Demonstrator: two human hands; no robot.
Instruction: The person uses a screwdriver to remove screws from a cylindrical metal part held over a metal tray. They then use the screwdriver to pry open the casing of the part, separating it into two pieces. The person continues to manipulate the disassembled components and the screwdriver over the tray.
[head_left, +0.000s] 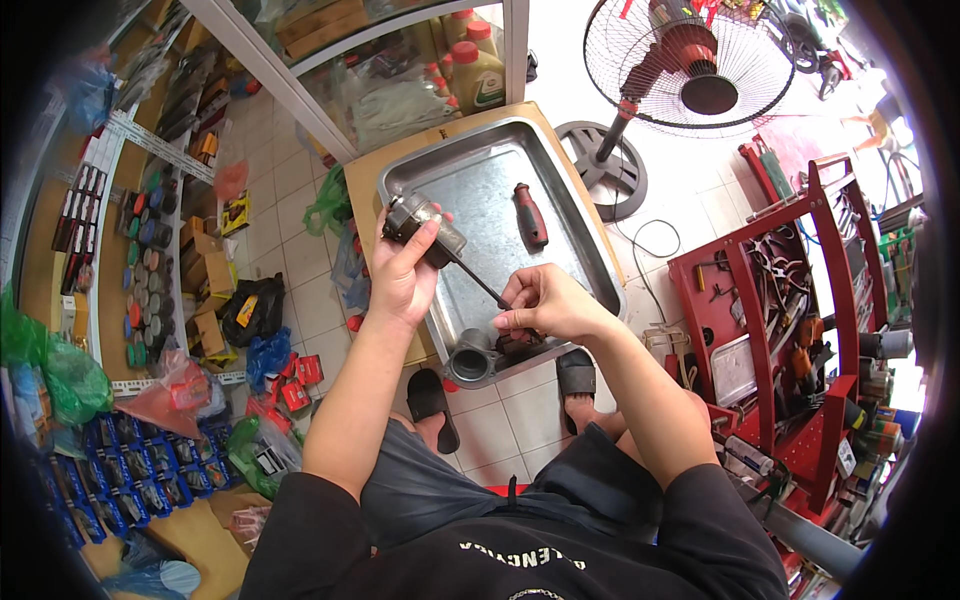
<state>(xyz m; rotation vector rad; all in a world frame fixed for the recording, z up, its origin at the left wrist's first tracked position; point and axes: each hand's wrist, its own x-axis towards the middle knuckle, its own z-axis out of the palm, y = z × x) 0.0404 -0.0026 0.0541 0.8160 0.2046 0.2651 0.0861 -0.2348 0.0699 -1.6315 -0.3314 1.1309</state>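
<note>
Left hand (400, 270) is wrapped firmly around a small grey metal motor part (420, 222), thumb across its side and fingers curled behind, holding it up just above the near-left corner of the steel tray (480, 180). Right hand (545, 300), just to the right of it and a little nearer the body, is pinched shut on the handle end of a thin dark screwdriver (478, 278), whose shaft runs up and left so that its tip meets the underside of the part. The handle itself is hidden inside the fingers.

To do this step well, I judge that the shaft should stay in line with the fastener, with the left hand bracing the part so it cannot twist; a tilted tip would likely slip out and chew the head. Steady pressure along the shaft before turning would help.

Directly below the right hand, a grey cylindrical housing (470, 357) stands at the tray's near edge, beside a dark smaller piece I cannot identify. Beyond both hands, a red-handled screwdriver (530, 213) lies loose on the tray floor. Farther off to the right stands a red tool rack (790, 300), and past the tray a pedestal fan (690, 60).
</note>
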